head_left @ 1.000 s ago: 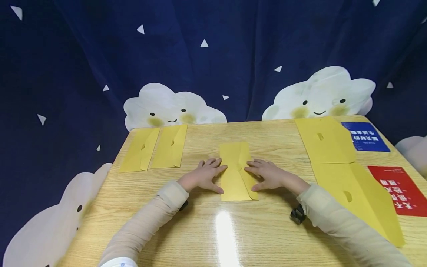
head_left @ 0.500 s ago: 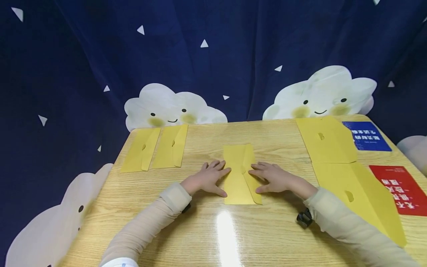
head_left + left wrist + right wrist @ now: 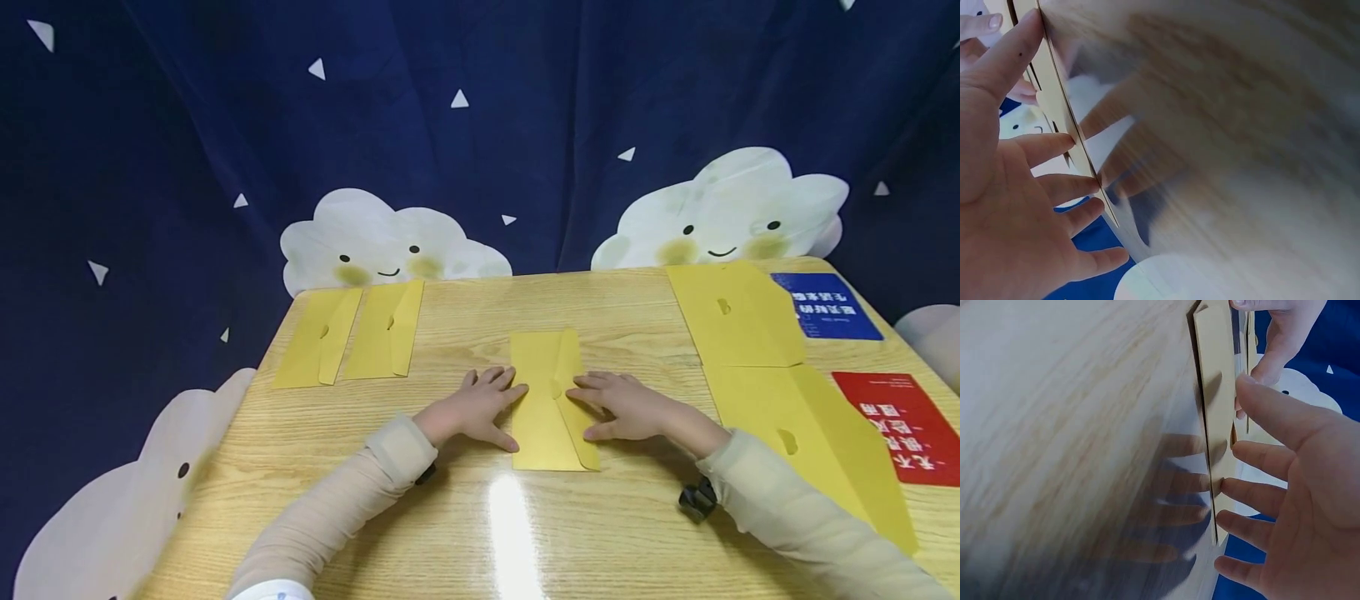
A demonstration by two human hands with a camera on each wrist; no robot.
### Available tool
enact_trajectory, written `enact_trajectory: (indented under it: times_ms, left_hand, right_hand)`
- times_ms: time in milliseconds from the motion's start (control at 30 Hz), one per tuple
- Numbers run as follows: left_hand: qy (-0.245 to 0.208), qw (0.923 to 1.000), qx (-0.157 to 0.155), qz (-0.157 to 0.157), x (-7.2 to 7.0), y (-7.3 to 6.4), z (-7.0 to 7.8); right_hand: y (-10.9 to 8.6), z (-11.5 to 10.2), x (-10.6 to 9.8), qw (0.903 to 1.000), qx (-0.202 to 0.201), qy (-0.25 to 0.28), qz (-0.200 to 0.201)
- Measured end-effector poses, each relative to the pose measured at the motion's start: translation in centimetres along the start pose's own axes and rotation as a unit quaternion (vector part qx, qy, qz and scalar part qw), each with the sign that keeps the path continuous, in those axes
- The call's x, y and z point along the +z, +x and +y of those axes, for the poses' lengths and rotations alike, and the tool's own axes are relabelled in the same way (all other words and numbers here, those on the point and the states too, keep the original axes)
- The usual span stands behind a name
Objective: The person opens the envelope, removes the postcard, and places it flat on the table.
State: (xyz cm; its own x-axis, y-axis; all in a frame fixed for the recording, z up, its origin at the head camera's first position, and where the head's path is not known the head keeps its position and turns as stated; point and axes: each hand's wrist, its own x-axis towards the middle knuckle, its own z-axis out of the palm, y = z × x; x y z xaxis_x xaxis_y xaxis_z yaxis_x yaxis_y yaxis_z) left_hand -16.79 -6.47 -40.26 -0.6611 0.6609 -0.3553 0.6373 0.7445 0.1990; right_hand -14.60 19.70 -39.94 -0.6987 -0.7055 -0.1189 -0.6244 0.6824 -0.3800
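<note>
Between the two hands, a yellow envelope (image 3: 536, 417) lies on the wooden table, its pointed flap folded over on the right side and its slot near the middle. My left hand (image 3: 480, 408) is spread, with fingertips and thumb at the envelope's left edge. On the other side, my right hand (image 3: 626, 407) has its spread fingers on the flap and right edge. Fingertips meet the envelope's edge (image 3: 1060, 87) in the left wrist view. The right wrist view shows the envelope (image 3: 1217, 375) from the side, with straight fingers touching it.
Two closed yellow envelopes, one at the far left (image 3: 303, 350) and one beside it (image 3: 371, 342), lie at the back left. On the right lie two yellow envelopes with flaps unfolded (image 3: 731, 325), a blue card (image 3: 832, 308) and a red card (image 3: 900, 425). A dark curtain (image 3: 525, 125) hangs behind.
The envelope and both hands have slid slightly to the right and toward the person. The other envelopes and the cards have stayed in place.
</note>
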Motion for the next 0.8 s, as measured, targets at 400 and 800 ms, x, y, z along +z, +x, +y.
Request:
enact_trajectory:
  times_ms: [400,800]
  left_hand:
    - [0.025,0.9997,-0.001,0.001,0.1,0.1,0.4]
    - [-0.023,0.9913,0.019,0.129,-0.8,2.5,-0.5]
  right_hand:
    - [1.4,1.1,0.0,0.9968,0.068,-0.02,0.035]
    - [2.1,1.8,0.8,0.9954,0.092,-0.025,-0.012]
